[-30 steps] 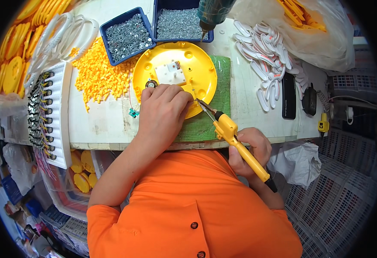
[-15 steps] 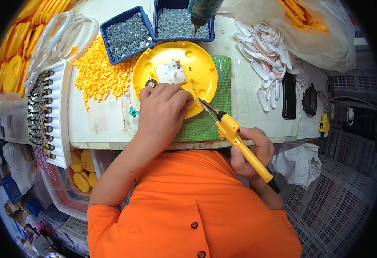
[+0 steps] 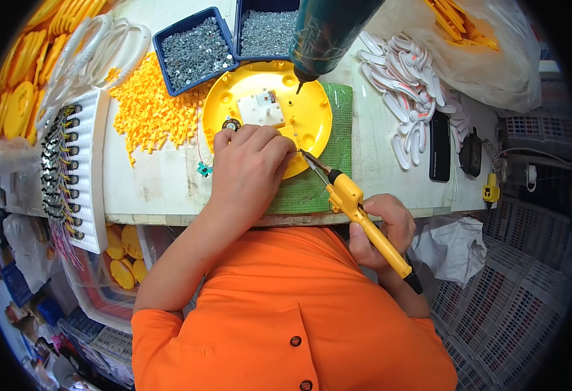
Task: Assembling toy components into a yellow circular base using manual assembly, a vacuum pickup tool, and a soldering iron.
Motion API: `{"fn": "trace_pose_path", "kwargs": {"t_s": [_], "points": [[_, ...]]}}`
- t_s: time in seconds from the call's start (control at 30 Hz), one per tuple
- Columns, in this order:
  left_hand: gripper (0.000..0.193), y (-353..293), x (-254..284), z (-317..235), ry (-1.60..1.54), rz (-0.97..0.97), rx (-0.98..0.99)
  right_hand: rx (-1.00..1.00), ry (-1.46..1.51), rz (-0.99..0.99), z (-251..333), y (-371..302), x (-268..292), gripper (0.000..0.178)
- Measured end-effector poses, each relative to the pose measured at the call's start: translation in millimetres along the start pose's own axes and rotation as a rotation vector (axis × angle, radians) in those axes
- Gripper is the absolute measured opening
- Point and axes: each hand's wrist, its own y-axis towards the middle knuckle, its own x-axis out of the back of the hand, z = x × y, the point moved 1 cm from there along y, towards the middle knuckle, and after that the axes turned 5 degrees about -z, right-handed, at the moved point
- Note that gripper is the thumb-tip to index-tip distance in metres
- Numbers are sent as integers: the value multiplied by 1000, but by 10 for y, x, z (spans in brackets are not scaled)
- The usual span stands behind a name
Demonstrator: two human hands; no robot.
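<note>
A round yellow plastic shell (image 3: 318, 117) lies on a green mat (image 3: 339, 153), with a white box-shaped part (image 3: 260, 112) and a small speaker (image 3: 231, 124) inside. My left hand (image 3: 250, 166) rests over the shell's near side with its fingers bent and pressed together; what they pinch is too small to make out. My right hand (image 3: 390, 228) is closed round a yellow soldering iron (image 3: 357, 205). Its tip meets the spot beside my left fingertips at the shell's near right. A small green part (image 3: 204, 169) on thin wires lies left of my left hand.
A dark green power screwdriver (image 3: 328, 39) hangs over the shell's far right. Behind stand blue bins (image 3: 198, 52) of screws. Small yellow pieces (image 3: 152, 107) and a white tray (image 3: 93, 173) of wired parts lie left; white strips (image 3: 410, 91) and a black phone (image 3: 439, 146) lie right.
The hanging screwdriver has swung nearer and lower, now reaching over the shell's far right edge. Both hands and the soldering iron stay almost in place.
</note>
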Motion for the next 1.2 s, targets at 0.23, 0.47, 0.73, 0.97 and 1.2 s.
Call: {"fn": "trace_pose_path", "kwargs": {"t_s": [0.23, 0.47, 0.73, 0.97, 1.2], "points": [[5, 8, -31, 8, 28, -38, -26, -66, 21, -58, -41, -106, 59, 49], [7, 9, -23, 4, 38, -24, -23, -116, 50, -86, -66, -104, 92, 52], [7, 8, 5, 10, 21, -3, -8, -260, 93, -305, -138, -64, -22, 61], [15, 72, 314, 128, -5, -94, 43, -296, 221, -234, -349, 256, -378, 37], [22, -67, 589, 340, -32, -90, 15, -132, -82, -154, -459, 603, -559, 39]]}}
